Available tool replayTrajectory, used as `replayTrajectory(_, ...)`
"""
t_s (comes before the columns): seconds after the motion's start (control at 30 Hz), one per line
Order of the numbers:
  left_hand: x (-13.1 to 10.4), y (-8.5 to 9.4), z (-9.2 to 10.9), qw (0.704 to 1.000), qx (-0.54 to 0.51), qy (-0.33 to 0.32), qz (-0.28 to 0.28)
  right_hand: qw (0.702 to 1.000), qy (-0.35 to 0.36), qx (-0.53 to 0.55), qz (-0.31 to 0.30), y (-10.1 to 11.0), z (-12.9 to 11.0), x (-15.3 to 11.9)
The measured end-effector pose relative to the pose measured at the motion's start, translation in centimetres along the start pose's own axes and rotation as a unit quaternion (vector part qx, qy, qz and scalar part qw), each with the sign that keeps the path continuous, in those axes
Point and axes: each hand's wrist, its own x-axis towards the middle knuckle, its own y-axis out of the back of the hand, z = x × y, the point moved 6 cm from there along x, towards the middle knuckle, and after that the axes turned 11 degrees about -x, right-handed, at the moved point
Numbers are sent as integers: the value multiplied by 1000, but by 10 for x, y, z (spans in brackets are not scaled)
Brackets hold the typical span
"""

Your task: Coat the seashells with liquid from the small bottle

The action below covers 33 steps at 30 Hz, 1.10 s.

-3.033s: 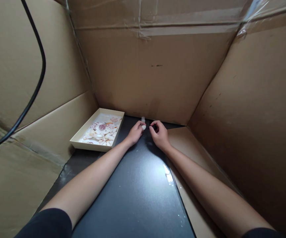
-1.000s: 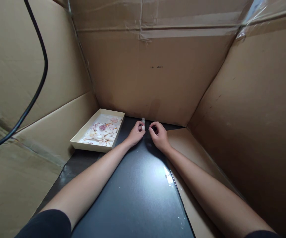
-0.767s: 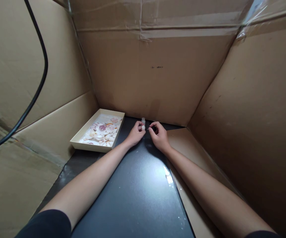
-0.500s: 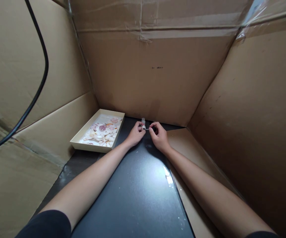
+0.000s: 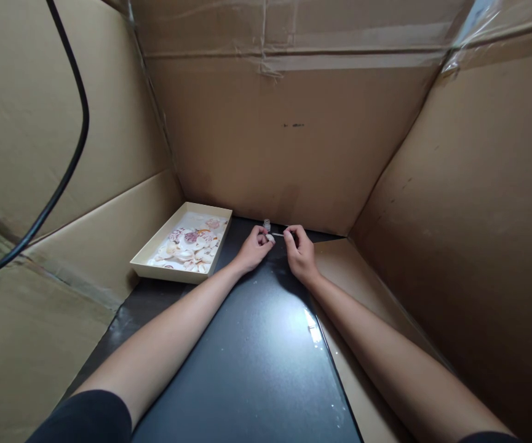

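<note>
Black tabletop [image 5: 247, 344]; left hand [image 5: 253, 248] partly hides white piece [image 5: 270, 238], bottle [image 5: 267, 223].

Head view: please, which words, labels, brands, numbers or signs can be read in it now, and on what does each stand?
None can be read.
Back cardboard wall: small dark marks, too blurred to tell if they are writing.
Small clear bottle beyond the left hand: too small to tell if it has a label.
</note>
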Motion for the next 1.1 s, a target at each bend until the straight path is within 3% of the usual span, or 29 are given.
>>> replayTrajectory(1.1,2,0,-4,1000,0,-12,-6,1000,11,-7,-10,-4,2,1)
